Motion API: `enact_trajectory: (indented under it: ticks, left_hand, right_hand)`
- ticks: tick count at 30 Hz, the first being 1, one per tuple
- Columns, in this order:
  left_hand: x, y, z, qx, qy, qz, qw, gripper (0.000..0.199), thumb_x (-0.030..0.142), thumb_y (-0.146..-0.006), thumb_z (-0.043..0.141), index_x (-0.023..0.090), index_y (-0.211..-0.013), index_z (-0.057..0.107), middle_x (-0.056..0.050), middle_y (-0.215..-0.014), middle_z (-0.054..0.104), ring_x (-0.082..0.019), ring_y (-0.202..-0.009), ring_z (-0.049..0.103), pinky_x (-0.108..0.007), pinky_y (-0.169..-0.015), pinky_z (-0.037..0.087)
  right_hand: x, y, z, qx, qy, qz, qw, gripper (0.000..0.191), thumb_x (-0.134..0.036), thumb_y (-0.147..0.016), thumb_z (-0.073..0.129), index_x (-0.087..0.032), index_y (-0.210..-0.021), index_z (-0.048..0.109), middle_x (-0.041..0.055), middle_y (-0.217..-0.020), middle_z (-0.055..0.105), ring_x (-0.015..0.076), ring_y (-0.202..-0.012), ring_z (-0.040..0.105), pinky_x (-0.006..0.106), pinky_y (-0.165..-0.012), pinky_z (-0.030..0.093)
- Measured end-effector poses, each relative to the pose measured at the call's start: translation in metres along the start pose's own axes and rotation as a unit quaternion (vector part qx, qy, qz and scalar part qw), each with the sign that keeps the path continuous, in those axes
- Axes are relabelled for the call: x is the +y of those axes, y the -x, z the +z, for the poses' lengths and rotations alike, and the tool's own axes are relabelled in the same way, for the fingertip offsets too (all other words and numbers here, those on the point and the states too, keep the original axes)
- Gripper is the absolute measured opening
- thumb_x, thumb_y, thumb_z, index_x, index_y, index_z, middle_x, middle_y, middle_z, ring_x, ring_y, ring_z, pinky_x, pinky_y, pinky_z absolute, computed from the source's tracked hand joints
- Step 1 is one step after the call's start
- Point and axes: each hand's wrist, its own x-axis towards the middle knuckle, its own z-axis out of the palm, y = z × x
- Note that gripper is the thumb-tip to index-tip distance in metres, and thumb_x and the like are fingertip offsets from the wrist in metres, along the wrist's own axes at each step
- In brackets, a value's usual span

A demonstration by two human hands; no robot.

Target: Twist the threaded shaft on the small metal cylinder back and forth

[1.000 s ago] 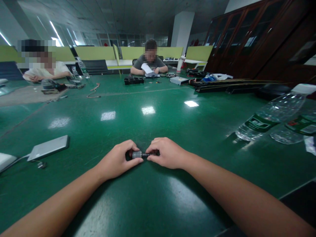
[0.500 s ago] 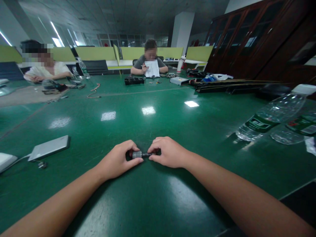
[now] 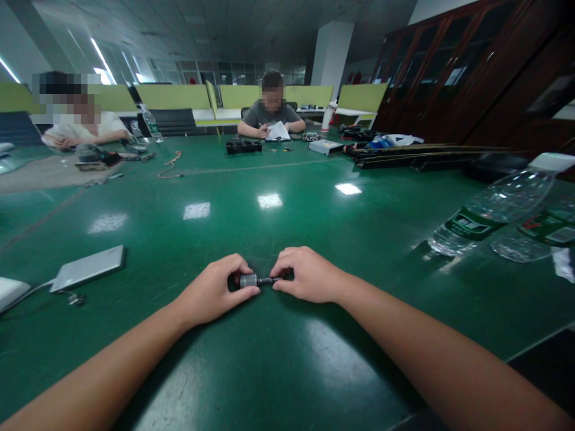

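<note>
At the near side of the desk point(image 3: 269, 233), a grey cylinder point(image 3: 248, 280) and dark rod point(image 3: 266, 281) meet end to end — left hand point(image 3: 214, 288) gripping the cylinder, right hand point(image 3: 314, 275) pinching the rod's 3 o'clock end. They look joined; how fully, I cannot tell. At 9 o'clock: a flat silver case point(image 3: 90, 268).

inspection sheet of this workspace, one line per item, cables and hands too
surface: green table, glossy, with light reflections and fine scratches
parts in hand: grey cylinder with a thin dark rod at its right end
clutter: silver slab at left, clear bottles at right, dark bars farther back
left hand: fingers around the cylinder
right hand: fingertips at the rod's far end
cables: white cable at the slab; tan cord farther back
surroundings: two people seated across, wooden cabinets at right
</note>
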Motion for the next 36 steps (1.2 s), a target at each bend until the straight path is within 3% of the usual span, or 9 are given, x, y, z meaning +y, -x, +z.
enact_trajectory:
  ticks: [32, 36]
  left_hand:
    - [-0.002, 0.001, 0.0, 0.002, -0.014, -0.001, 1.0, 0.023, 0.04, -0.085, 0.066, 0.019, -0.09, 0.058, -0.003, -0.088, 0.063, -0.018, -0.078, 0.059, -0.029, -0.07, 0.046]
    - [-0.002, 0.001, 0.0, 0.006, -0.017, -0.009, 1.0, 0.024, 0.04, -0.084, 0.066, 0.018, -0.09, 0.058, -0.003, -0.087, 0.063, -0.018, -0.077, 0.059, -0.029, -0.069, 0.046]
  right_hand:
    - [0.009, 0.003, -0.011, -0.04, -0.006, 0.032, 0.999, 0.013, -0.02, -0.077, 0.073, -0.018, -0.089, 0.077, 0.0027, -0.082, 0.069, 0.0132, -0.074, 0.061, 0.024, -0.068, 0.043]
    - [0.011, 0.004, -0.018, -0.056, 0.007, 0.074, 0.996, 0.013, -0.02, -0.076, 0.073, -0.018, -0.088, 0.078, 0.0033, -0.082, 0.071, 0.0141, -0.074, 0.062, 0.024, -0.066, 0.044]
